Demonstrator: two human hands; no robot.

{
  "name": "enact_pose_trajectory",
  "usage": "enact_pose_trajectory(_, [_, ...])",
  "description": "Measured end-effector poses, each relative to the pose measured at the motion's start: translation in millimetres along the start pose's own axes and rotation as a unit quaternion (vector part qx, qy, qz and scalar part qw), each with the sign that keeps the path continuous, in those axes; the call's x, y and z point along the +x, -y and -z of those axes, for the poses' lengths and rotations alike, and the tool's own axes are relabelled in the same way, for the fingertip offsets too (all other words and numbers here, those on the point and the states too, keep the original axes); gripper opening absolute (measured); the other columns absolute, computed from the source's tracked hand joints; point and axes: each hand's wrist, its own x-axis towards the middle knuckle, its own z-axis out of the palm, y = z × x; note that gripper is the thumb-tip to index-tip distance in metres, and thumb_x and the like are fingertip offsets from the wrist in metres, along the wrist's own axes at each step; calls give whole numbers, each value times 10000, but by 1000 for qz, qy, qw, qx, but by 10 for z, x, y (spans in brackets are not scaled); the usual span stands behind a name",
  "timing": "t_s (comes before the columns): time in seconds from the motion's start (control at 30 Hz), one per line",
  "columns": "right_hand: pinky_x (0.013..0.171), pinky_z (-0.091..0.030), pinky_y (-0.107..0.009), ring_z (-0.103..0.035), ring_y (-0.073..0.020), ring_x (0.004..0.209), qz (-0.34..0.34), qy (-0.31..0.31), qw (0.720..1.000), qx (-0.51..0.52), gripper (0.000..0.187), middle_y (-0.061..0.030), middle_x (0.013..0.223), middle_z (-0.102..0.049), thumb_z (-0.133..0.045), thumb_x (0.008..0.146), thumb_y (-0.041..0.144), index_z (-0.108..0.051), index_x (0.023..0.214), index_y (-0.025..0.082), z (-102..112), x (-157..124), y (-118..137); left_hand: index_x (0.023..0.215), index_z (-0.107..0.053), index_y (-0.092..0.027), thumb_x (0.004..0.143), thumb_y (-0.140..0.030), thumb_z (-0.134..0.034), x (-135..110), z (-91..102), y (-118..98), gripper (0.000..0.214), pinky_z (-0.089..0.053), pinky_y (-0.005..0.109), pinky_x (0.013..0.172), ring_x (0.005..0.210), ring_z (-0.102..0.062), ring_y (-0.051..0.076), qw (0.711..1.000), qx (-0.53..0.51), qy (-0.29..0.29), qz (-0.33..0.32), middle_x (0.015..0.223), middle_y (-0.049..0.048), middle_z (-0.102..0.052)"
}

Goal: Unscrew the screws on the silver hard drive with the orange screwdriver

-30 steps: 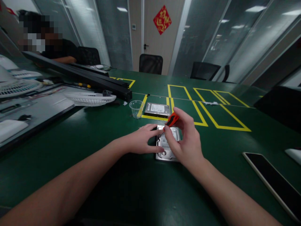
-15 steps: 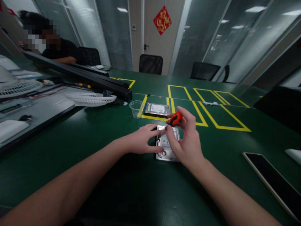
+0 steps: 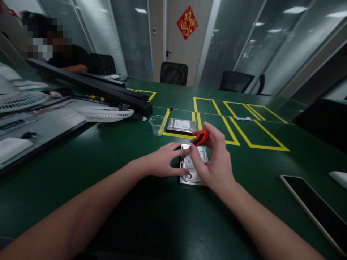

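Note:
A silver hard drive [image 3: 193, 169] lies flat on the green table [image 3: 114, 155] in front of me. My left hand [image 3: 162, 160] rests on its left edge with the fingers stretched out, thumb and forefinger touching the casing. My right hand [image 3: 214, 162] hovers over the drive's right half, fingers pinched around a small screwdriver with an orange and black handle [image 3: 200, 137]. The tip points down at the drive's upper left corner and is hidden behind my fingers.
A second hard drive [image 3: 181, 125] and a clear plastic cup [image 3: 157, 125] sit farther back by yellow tape lines. A white fan grille [image 3: 103, 113] and long black bar [image 3: 89, 86] lie left. A dark tablet [image 3: 314, 209] lies right. Another person sits far left.
The screwdriver handle has turned a little between my right fingers; both hands and the drive stay in place.

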Motion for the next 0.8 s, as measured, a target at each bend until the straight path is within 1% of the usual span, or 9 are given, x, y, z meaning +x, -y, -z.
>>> enact_pose_trajectory(0.1, [942, -698, -519, -764, -288, 1063, 22, -20, 998, -47, 721, -142, 1467, -663, -752, 988, 239, -436, 1633, 298, 16, 29, 1, 1640, -537, -323, 938, -722, -767, -3, -6, 12, 840, -326, 696, 1320, 1644, -337, 471, 1000, -1, -7, -9, 1761, 150, -407])
enact_pose_trajectory(0.17, [865, -703, -486, -749, -267, 990, 31, -30, 997, -66, 692, -134, 1426, -673, -757, 986, 233, -468, 1612, 295, 23, 44, 2, 1627, -550, -318, 946, -712, -765, -6, -3, 11, 816, -328, 682, 1324, 1646, -335, 459, 1000, 0, -7, -17, 1759, 145, -410])
enact_pose_trajectory(0.2, [850, -703, -479, -746, -262, 977, 32, -32, 997, -68, 682, -130, 1414, -676, -747, 992, 225, -471, 1611, 296, 25, 49, 4, 1624, -553, -317, 952, -704, -763, -7, 0, 8, 804, -328, 677, 1325, 1647, -335, 454, 1000, 1, -6, -19, 1761, 142, -407])
enact_pose_trajectory(0.27, [860, -704, -480, -750, -267, 1000, 33, -30, 997, -63, 677, -127, 1420, -677, -720, 1007, 214, -457, 1624, 301, 23, 50, 11, 1624, -551, -311, 954, -701, -763, -6, 7, -1, 804, -328, 674, 1326, 1644, -341, 453, 1000, 2, -3, -17, 1764, 144, -402])
enact_pose_trajectory(0.4, [946, -700, -483, -759, -286, 1120, 33, -8, 998, -48, 704, -128, 1445, -678, -685, 1020, 196, -409, 1659, 304, 16, 39, 36, 1610, -566, -307, 945, -698, -776, -3, 6, -6, 799, -333, 685, 1320, 1633, -358, 462, 1000, -2, -8, -15, 1755, 152, -416])
enact_pose_trajectory(0.53, [1002, -682, -490, -750, -286, 1169, 30, -4, 999, -37, 711, -139, 1507, -646, -669, 1019, 196, -395, 1667, 300, 22, 38, 50, 1637, -536, -323, 947, -705, -772, -2, -6, 6, 823, -323, 696, 1319, 1641, -340, 470, 1000, 2, -9, -13, 1777, 156, -378])
enact_pose_trajectory(0.63, [949, -685, -478, -746, -265, 1095, 33, -9, 998, -48, 693, -133, 1456, -662, -702, 1012, 211, -426, 1642, 294, 33, 46, 40, 1646, -528, -303, 944, -728, -759, -2, -5, 11, 852, -328, 685, 1322, 1643, -335, 466, 1000, 2, -6, -11, 1768, 164, -387])
enact_pose_trajectory(0.73, [865, -686, -456, -735, -244, 994, 30, -21, 998, -60, 660, -111, 1347, -693, -738, 1003, 227, -471, 1603, 295, 35, 53, 24, 1622, -554, -293, 950, -726, -749, -3, -1, 12, 823, -325, 670, 1329, 1651, -324, 459, 1000, 2, -1, -8, 1766, 156, -394])
enact_pose_trajectory(0.8, [852, -689, -460, -734, -244, 977, 23, -23, 998, -59, 645, -107, 1334, -697, -726, 1012, 230, -472, 1600, 305, 29, 51, 18, 1605, -570, -303, 951, -724, -749, -3, -1, 16, 799, -325, 666, 1330, 1653, -321, 456, 1000, 0, -3, -11, 1771, 145, -390])
